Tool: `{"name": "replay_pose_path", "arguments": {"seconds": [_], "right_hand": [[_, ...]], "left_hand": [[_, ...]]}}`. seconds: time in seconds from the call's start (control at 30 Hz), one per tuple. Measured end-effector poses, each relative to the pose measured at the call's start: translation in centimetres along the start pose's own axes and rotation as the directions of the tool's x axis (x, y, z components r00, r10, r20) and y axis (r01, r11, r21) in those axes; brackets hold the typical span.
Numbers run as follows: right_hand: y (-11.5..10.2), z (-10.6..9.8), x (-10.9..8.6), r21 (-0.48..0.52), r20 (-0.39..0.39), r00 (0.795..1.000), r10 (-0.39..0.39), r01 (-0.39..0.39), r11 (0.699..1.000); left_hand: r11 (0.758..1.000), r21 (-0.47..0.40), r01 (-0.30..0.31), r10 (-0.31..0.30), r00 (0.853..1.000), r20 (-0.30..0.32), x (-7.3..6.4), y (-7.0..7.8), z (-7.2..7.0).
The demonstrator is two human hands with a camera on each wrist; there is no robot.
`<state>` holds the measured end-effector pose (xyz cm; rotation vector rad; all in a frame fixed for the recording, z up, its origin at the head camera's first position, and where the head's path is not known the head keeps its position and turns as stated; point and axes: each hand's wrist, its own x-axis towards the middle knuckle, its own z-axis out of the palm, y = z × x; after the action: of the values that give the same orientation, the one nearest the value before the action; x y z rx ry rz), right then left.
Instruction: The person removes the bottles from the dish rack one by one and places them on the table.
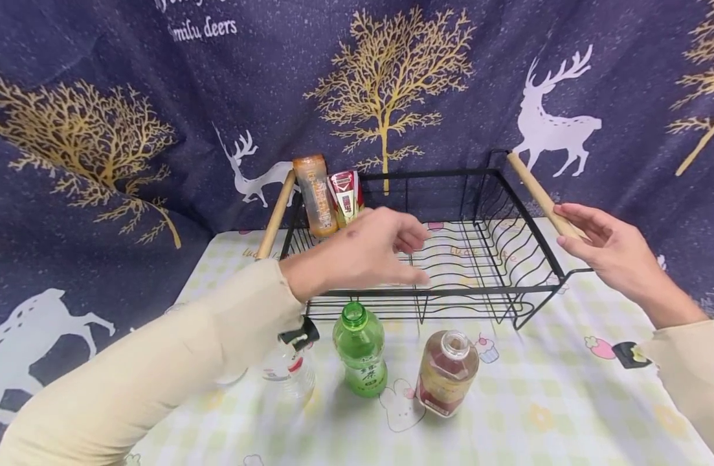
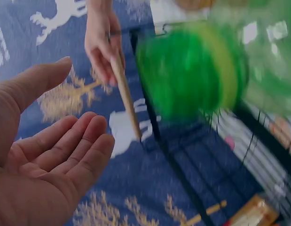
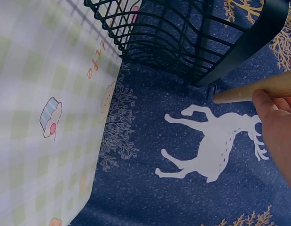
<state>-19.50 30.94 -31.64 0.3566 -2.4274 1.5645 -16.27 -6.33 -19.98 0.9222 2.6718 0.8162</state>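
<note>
My left hand [image 1: 380, 249] hovers over the front of a black wire dish rack [image 1: 450, 292], fingers loosely bent and holding nothing. At the rack's right side, my right hand [image 1: 613, 252] holds a wooden handle [image 1: 540, 191] between thumb and fingers; the right wrist view shows the thumb lying along this handle [image 3: 239, 92]. Inside the rack at the back left lean an orange bottle [image 1: 317, 197] and a red carton [image 1: 346, 188], its lower part hidden by the left hand. An open green bottle [image 1: 359, 353] stands before the rack, appearing large and blurred in the left wrist view.
Right of the green bottle stands an open brownish-red bottle [image 1: 448, 375]. A clear bottle [image 1: 289, 375] is partly covered by my left sleeve. Another wooden handle [image 1: 278, 213] rises at the rack's left. Behind the checked tablecloth [image 1: 537, 401] hangs a dark blue deer-print curtain [image 1: 263, 77].
</note>
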Motion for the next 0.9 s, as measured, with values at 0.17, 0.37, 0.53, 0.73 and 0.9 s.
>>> {"name": "replay_pose_path", "arguments": {"seconds": [0.17, 0.37, 0.53, 0.73, 0.9], "right_hand": [[-0.2, 0.0, 0.0, -0.016, -0.005, 1.000, 0.006, -0.006, 1.000], [-0.1, -0.1, -0.1, 0.004, 0.011, 1.000, -0.001, 0.001, 1.000], [-0.1, 0.1, 0.0, -0.004, 0.007, 1.000, 0.001, -0.001, 1.000], [0.0, 0.1, 0.0, 0.009, 0.009, 1.000, -0.007, 0.007, 1.000], [0.1, 0.1, 0.0, 0.007, 0.003, 1.000, -0.005, 0.005, 1.000]], "left_hand": [[0.999, -0.052, 0.013, -0.016, 0.998, -0.060, 0.4, -1.2, -2.1], [0.997, -0.063, 0.035, -0.042, 0.992, -0.117, 0.9, -2.5, -4.1], [0.989, -0.129, 0.075, -0.095, 0.984, -0.153, 1.4, -3.6, -5.4], [0.977, -0.176, 0.119, -0.155, 0.966, -0.208, 1.9, -4.4, -7.2], [0.967, -0.194, 0.167, -0.209, 0.951, -0.226, 2.7, -4.9, -8.2]]}}
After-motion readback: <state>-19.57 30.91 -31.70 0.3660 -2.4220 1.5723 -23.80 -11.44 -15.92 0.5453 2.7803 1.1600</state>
